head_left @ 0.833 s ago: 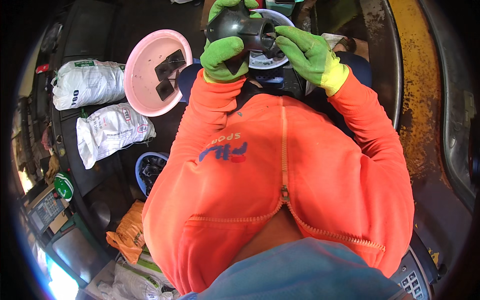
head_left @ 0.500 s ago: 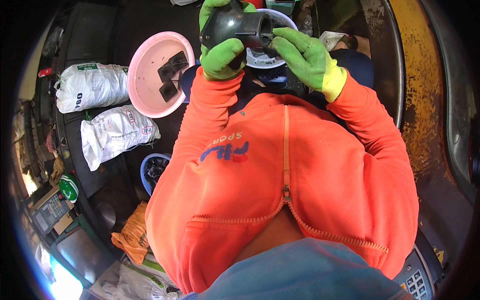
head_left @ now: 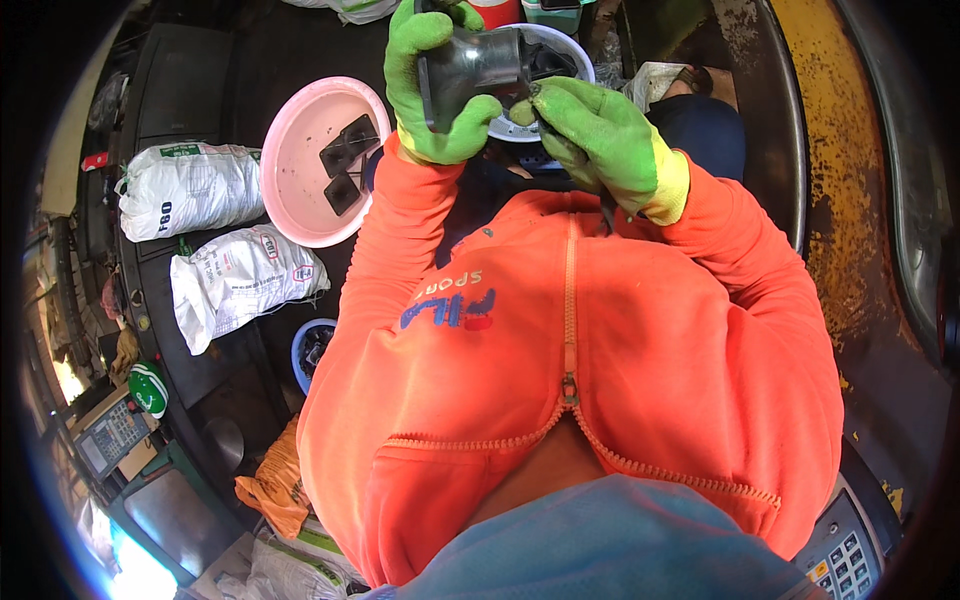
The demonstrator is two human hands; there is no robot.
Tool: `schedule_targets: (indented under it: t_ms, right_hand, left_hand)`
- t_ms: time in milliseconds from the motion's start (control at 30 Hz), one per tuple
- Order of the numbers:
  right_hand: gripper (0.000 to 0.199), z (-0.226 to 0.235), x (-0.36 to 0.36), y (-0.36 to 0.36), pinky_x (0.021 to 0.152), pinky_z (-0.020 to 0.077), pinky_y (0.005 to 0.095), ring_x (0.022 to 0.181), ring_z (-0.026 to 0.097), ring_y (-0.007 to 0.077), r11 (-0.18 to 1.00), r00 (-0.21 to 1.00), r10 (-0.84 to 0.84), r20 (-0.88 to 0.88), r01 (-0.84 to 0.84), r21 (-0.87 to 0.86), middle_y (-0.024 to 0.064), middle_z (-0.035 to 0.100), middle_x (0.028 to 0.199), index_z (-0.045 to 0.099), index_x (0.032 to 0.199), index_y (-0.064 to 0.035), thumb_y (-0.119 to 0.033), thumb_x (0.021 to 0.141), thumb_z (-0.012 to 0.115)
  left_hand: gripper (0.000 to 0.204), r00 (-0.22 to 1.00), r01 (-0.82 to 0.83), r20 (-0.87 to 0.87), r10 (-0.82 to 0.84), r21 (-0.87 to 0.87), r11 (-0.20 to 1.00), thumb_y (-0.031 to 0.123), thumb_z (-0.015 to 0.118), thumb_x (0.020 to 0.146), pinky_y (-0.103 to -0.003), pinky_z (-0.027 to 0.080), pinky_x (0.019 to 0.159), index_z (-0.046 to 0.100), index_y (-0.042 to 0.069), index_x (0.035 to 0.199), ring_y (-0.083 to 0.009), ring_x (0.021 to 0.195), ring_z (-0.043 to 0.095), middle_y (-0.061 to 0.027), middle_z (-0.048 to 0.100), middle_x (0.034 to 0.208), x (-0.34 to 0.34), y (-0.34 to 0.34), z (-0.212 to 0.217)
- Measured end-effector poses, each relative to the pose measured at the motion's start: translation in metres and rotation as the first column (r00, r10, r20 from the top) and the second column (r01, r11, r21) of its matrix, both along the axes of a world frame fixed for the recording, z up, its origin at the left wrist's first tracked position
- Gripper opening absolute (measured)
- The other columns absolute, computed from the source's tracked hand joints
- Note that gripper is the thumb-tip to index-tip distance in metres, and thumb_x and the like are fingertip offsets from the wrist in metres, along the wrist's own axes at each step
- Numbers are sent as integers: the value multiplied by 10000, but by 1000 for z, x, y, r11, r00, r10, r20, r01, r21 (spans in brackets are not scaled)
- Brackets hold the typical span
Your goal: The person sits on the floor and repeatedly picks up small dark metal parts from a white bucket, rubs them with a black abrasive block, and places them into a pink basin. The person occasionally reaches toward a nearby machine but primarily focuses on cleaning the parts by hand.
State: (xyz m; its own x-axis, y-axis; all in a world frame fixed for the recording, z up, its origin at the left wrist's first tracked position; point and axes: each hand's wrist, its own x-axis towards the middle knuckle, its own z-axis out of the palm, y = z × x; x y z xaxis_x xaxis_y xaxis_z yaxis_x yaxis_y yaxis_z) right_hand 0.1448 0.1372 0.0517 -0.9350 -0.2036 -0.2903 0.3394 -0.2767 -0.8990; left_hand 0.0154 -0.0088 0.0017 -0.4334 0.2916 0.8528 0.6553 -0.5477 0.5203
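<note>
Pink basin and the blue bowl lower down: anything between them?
Head view: only bare dark floor between the pink basin and the blue bowl; a white sack lies just left of that stretch.

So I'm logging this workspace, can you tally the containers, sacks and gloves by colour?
Pink basin: 1
White bowl: 1
Blue bowl: 1
White sacks: 2
Green gloves, left hand and right hand: 2
Total: 7
</note>
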Motion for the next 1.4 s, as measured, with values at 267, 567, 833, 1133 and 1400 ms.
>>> schedule_targets:
  t_ms: [267,567,833,1133,1400]
  right_hand:
    - [347,-3,-25,21,397,226,199,431,254,35,708,992,114,-54,-119,-696,-57,388,634,588,1133,-36,-309,1027,402]
    - [353,-151,-116,65,731,499,429,771,635,264,-276,873,480,-88,245,929,137,664,852,638,1109,-42,-337,942,539]
    - [388,-214,-122,92,810,458,394,879,613,310,510,934,346,-89,-107,853,196,659,962,628,1072,4,-344,933,527]
    - [229,-245,-126,107,383,219,224,434,309,31,629,962,170,215,-274,727,-78,396,589,633,1042,-129,-329,938,596]
    - [216,-225,-119,100,374,270,218,416,365,52,660,959,90,270,-260,705,-45,458,582,638,1005,-109,-304,916,616]
  left_hand:
    - [827,987,-139,67,143,-55,989,270,751,765,-454,500,924,301,134,1446,-325,1137,552,-220,401,1372,-9,-14,-19]
    - [687,500,178,580,-644,659,731,516,560,885,-639,429,965,419,100,1413,-515,1167,510,-295,437,1383,-8,-78,-27]
    - [530,38,-726,239,970,-660,192,264,713,819,-395,527,865,523,28,1255,-313,1019,638,-182,632,1134,91,-236,-145]
    - [776,-96,850,59,994,-515,113,550,476,905,-383,237,1169,217,157,1522,-251,1429,274,-49,154,1595,293,-362,-421]
    - [442,-722,289,-379,580,-925,-245,363,471,928,-419,452,948,538,100,1278,-354,1106,580,-173,646,1138,307,-514,-318]
